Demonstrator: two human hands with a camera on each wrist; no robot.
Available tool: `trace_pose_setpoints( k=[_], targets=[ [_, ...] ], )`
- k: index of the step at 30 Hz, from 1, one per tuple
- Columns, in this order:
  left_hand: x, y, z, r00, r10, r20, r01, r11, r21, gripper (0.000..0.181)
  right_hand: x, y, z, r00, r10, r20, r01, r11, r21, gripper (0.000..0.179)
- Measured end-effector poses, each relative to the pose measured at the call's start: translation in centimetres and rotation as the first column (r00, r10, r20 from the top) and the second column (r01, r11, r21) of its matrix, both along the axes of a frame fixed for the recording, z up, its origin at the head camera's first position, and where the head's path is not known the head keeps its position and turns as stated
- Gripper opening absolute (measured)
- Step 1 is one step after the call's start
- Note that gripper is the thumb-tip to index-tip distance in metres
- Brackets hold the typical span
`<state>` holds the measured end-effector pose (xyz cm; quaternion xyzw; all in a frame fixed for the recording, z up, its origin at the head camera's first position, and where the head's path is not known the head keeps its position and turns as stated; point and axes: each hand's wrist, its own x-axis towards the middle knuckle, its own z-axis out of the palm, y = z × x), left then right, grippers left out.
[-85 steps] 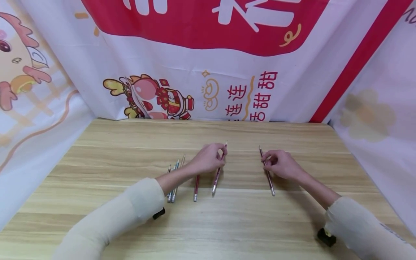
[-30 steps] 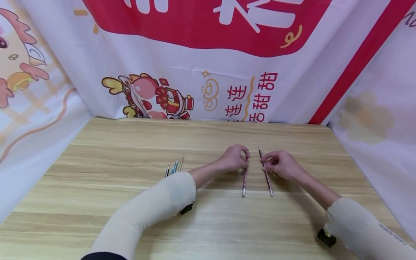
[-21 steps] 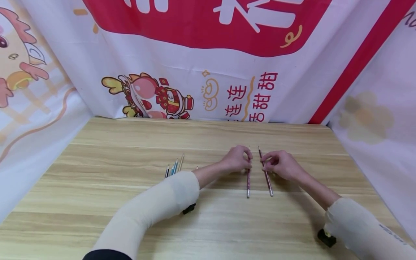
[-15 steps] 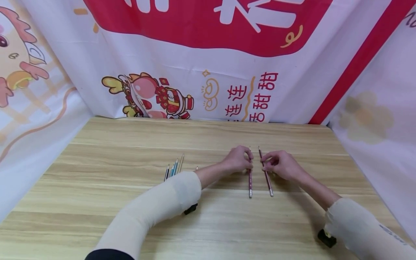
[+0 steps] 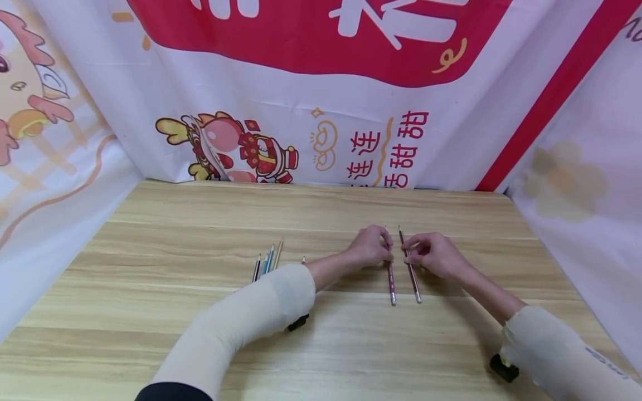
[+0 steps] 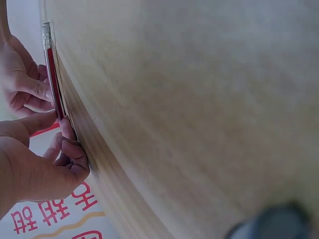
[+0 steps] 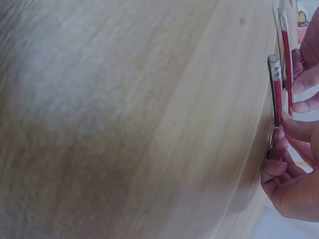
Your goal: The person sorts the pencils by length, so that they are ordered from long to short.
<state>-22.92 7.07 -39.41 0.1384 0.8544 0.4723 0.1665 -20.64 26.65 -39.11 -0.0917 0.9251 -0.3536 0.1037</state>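
My left hand pinches a red pencil near its middle, its eraser end toward me. Just to the right, my right hand pinches a second, dark red pencil between thumb and fingers. The two pencils lie close together on the tabletop, a narrow gap between them, the right one slanting slightly. In the left wrist view the left hand grips its red pencil below the metal ferrule. In the right wrist view the right hand holds its pencil, with the other red pencil beyond.
Left of the hands lie several pencils, among them a blue pencil, a black one and a natural wood one, partly hidden by the left sleeve. Another pencil tip shows beside the forearm. A printed cloth borders the wooden table.
My left hand has carried its red pencil rightward from near the other pencils until it lies beside the right-hand one, turning it slightly. The right hand has stayed nearly still.
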Motion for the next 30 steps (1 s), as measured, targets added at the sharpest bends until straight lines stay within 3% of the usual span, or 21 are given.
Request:
trace_pose_setpoints(
  k=[19,30],
  targets=[
    [-0.15,0.53,0.13,0.994,-0.042,-0.099,0.024,0.984,-0.176,0.017,-0.14,-0.05,0.00,1.000,0.008,0.000,-0.008,1.000,-0.004,0.026],
    [-0.18,0.50,0.29,0.990,-0.058,-0.125,0.031,0.978,-0.207,0.016,-0.29,0.07,0.02,1.000,0.012,0.007,-0.012,1.000,-0.015,0.026]
  ],
)
